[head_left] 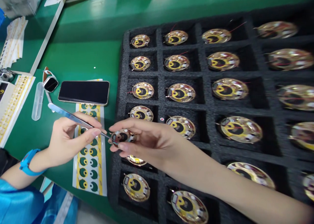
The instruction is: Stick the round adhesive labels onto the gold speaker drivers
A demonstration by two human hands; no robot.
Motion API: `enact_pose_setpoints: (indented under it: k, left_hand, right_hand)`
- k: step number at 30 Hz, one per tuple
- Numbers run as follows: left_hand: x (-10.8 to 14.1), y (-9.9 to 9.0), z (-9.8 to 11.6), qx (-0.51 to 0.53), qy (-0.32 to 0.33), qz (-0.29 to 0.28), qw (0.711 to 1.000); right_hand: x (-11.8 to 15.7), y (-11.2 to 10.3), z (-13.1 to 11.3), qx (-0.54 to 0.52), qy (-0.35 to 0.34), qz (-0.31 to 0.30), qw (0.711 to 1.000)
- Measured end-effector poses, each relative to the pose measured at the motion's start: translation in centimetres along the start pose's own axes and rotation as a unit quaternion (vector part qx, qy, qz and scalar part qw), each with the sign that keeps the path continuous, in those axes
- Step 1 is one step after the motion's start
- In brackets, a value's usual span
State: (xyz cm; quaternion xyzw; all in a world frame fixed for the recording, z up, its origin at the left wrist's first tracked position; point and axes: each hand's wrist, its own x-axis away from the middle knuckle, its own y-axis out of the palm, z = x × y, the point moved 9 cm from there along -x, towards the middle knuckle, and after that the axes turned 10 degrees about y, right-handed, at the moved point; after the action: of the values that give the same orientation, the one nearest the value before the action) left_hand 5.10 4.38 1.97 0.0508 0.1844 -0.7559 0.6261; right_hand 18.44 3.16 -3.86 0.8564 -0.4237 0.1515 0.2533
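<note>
Left hand (67, 140) is pinching steel tweezers (71, 118) in its curled fingers, long axis slanting down-right over a yellow-and-green sticker sheet (90, 175), tips reaching the left edge of a round gold disc (122, 137). Right hand (149, 142) is nearer the disc, fingers closed on its rim, holding it tilted just above the black foam tray (159, 53), which is carrying more discs in its cells.
</note>
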Motion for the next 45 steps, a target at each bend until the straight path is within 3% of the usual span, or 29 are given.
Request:
enact_pose_setpoints:
  k: [6, 10, 12, 15, 20, 24, 30, 36, 40, 43, 45]
  left_hand:
    - [-0.5, 0.0, 0.3, -0.012, -0.023, -0.092, 0.995]
    - [1.4, -0.6, -1.2, -0.01, -0.111, -0.171, 0.979]
    - [2.9, -1.5, -2.0, -0.022, -0.135, -0.167, 0.976]
    - [4.8, -3.2, -3.0, -0.054, -0.134, -0.108, 0.984]
    - [5.9, -3.8, -3.4, -0.074, -0.119, -0.065, 0.988]
    - [5.6, -3.0, -3.2, -0.08, -0.113, -0.093, 0.986]
    - [5.5, -2.3, -3.0, -0.095, -0.096, -0.124, 0.983]
    - [5.3, -2.5, -3.3, -0.122, -0.1, -0.122, 0.98]
    - [5.2, -2.0, -2.3, -0.033, -0.056, -0.149, 0.987]
    - [5.3, -0.9, -0.5, 0.069, 0.001, -0.209, 0.976]
    - [4.9, -0.8, 0.3, 0.121, 0.008, -0.207, 0.971]
  right_hand:
    - [0.5, -0.9, 0.8, 0.026, 0.045, 0.081, 0.995]
    - [0.2, -0.5, 1.0, 0.059, 0.035, 0.055, 0.996]
    - [0.2, -0.6, 1.4, 0.063, 0.05, 0.06, 0.995]
    - [0.3, -1.5, 1.9, 0.053, 0.063, 0.099, 0.992]
    - [0.2, -1.0, 2.4, 0.052, 0.067, 0.052, 0.995]
    - [0.5, -1.8, 1.9, 0.047, 0.043, 0.111, 0.992]
    - [0.5, -1.7, 1.9, 0.076, 0.04, 0.098, 0.992]
    - [0.2, -1.5, 2.0, 0.09, 0.041, 0.039, 0.994]
    - [0.2, -1.0, 1.5, 0.101, 0.04, 0.02, 0.994]
    - [0.4, -0.9, 1.0, 0.114, 0.036, 0.027, 0.992]
    - [0.6, -1.0, 0.6, 0.112, 0.029, 0.038, 0.993]
